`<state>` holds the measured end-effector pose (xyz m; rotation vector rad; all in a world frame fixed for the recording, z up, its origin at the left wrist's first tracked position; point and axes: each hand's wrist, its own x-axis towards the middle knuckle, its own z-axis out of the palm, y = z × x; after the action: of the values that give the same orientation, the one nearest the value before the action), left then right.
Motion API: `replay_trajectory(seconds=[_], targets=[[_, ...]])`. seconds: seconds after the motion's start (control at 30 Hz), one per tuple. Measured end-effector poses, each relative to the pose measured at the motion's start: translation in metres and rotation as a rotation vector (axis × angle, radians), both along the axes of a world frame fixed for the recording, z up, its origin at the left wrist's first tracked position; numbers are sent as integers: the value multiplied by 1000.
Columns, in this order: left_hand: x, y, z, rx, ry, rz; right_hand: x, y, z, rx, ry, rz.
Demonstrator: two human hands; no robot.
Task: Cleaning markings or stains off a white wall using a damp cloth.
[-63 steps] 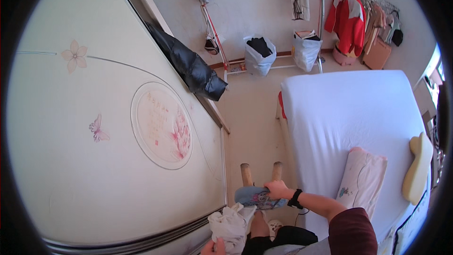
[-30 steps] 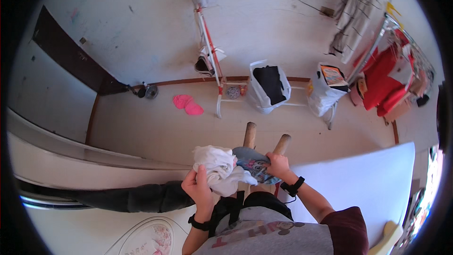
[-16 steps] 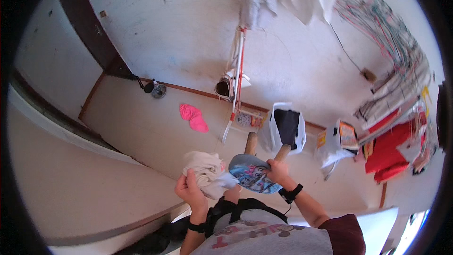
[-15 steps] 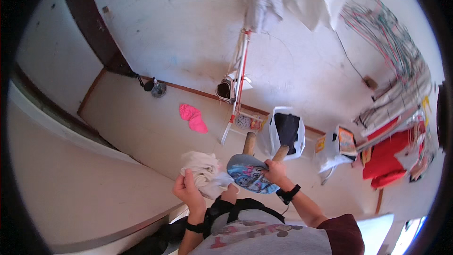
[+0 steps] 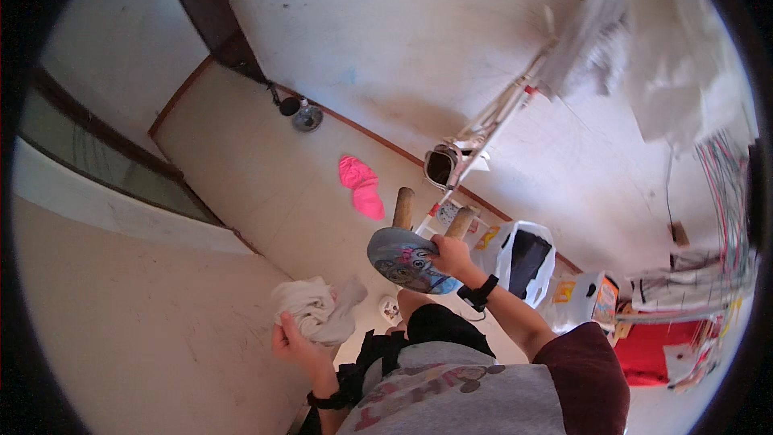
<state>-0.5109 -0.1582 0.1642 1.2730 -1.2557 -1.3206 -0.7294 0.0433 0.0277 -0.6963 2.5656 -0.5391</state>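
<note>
My left hand (image 5: 296, 345) is closed on a bunched white cloth (image 5: 307, 306), held up at the left of my body. A loose greyish-white end of it hangs toward the right. My right hand (image 5: 452, 256) grips a small stool (image 5: 398, 262) by the edge of its round seat, near a wooden leg. The seat is blue-grey with a cartoon picture, and two stubby wooden legs point away from me. Any other legs are hidden. On the floor beyond lies a crumpled pink cloth (image 5: 362, 187).
By the far wall stand a white-and-red drying rack (image 5: 495, 125) with hanging cloths and a dark-mouthed bin (image 5: 440, 167). White plastic bags (image 5: 531, 262) sit at the right, near red cloth (image 5: 656, 346). A round grey object (image 5: 307, 117) rests by the dark door frame (image 5: 213, 16).
My view has swung, so the rack and bags appear farther right. My left hand with the white cloth sits lower and more to the left. Both hands keep their hold.
</note>
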Motion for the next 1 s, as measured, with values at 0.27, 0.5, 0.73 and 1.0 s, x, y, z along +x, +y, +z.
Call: replay_trajectory(seconds=[0.27, 0.5, 0.73, 1.0], targets=[[-66, -58, -23, -86, -209, 330, -127, -101, -66, -72, -107, 222], [-67, -91, -69, -101, -176, 494, -211, -193, -127, -44, -73, 429], [-38, -148, -92, -46, -190, 587, -236, -290, -143, 102, 30, 615], [-51, -222, -89, 125, -354, 473, -265, -354, -211, 341, -21, 836]])
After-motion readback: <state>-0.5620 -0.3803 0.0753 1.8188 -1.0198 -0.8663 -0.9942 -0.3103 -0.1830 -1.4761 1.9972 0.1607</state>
